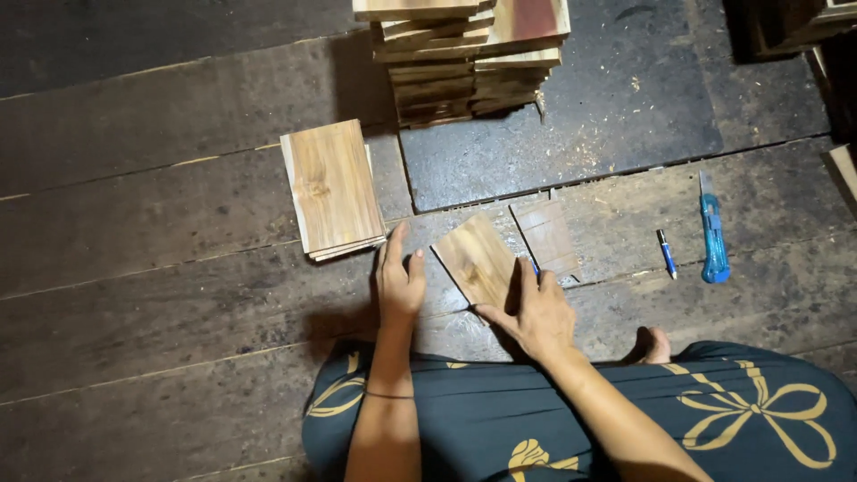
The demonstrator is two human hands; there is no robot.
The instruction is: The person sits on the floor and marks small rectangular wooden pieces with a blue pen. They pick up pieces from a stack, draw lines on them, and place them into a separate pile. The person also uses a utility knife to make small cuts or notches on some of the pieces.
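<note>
Leftmost, a small pile of wooden boards (332, 189), lying flat on the plank floor (134, 268), up and to the left of the tilted board. Left hand (399, 284): fingers together, flat on the floor just left of the tilted board, holding nothing. Tilted board (474, 259): propped on edge, centre. Right hand (538, 311): gripping the tilted board's lower right edge, a blue pen partly hidden in the fingers. Pale board (546, 235): flat, just right of it. Blue pen (667, 253) and blue utility knife (712, 234): farther right. Tall stack of boards (464, 58): well above.
</note>
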